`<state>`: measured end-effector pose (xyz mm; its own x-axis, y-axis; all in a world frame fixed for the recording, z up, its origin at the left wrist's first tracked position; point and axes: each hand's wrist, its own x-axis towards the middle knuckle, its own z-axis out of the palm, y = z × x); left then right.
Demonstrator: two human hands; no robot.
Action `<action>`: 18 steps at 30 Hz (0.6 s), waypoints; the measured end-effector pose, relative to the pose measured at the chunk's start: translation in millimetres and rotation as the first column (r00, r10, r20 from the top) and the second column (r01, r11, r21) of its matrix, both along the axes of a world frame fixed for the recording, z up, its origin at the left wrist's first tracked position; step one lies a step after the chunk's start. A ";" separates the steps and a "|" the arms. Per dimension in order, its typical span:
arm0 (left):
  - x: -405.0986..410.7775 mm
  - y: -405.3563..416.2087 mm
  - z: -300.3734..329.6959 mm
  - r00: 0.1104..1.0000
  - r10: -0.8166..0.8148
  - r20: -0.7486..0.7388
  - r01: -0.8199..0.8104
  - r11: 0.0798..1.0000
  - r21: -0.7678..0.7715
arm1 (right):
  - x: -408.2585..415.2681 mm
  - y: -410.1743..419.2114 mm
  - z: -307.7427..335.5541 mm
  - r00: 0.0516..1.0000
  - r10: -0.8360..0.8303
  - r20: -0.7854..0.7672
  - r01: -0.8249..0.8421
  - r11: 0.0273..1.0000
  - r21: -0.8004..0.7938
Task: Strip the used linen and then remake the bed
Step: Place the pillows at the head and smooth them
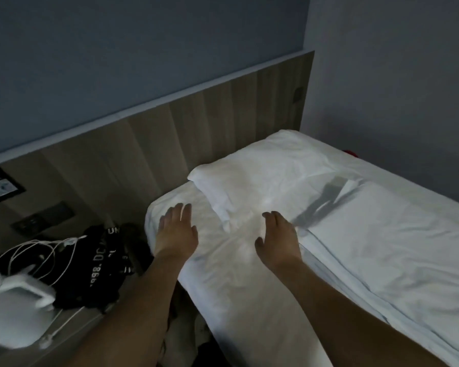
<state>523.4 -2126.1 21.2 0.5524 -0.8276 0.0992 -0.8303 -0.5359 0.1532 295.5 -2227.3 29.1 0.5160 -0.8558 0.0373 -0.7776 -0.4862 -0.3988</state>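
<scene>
A single bed with a white fitted sheet (223, 282) fills the right half of the head view. A white pillow (263, 178) lies at its head against the wooden headboard (196, 123). A white duvet (382, 242) covers the bed from below the pillow toward the right. My left hand (176, 231) hovers palm down with straight fingers over the near corner of the sheet. My right hand (277, 237) is stretched out flat just below the pillow, at the duvet's upper edge. Neither hand holds anything.
A bedside shelf on the left carries a black printed garment (101, 260), white cables (37, 250) and a white object (13, 305). Wall sockets (45, 215) sit above it. A grey wall (395, 75) closes the far side. Something red (351, 154) peeks out behind the bed.
</scene>
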 end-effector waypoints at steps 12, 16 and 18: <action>298.2 -323.6 -177.3 0.911 -0.138 -0.387 0.193 0.976 0.106 | 276.6 -244.6 -150.8 0.628 -0.776 -0.064 0.584 0.415 0.697; 329.3 -419.6 -244.9 0.855 -0.058 -0.515 0.145 0.981 0.130 | 320.3 -307.1 -222.1 0.259 -0.942 -0.212 0.545 -0.039 0.838; 334.8 -449.9 -276.8 0.838 -0.012 -0.546 0.146 0.968 0.203 | 335.1 -326.5 -255.3 0.168 -0.951 -0.260 0.500 -0.145 0.854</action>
<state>858.2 -2575.9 -255.5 0.3942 -0.8326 -0.3890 -0.6935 -0.5472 0.4686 630.5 -2553.8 -226.2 -0.3727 -0.3763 -0.8483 -0.0351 0.9192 -0.3923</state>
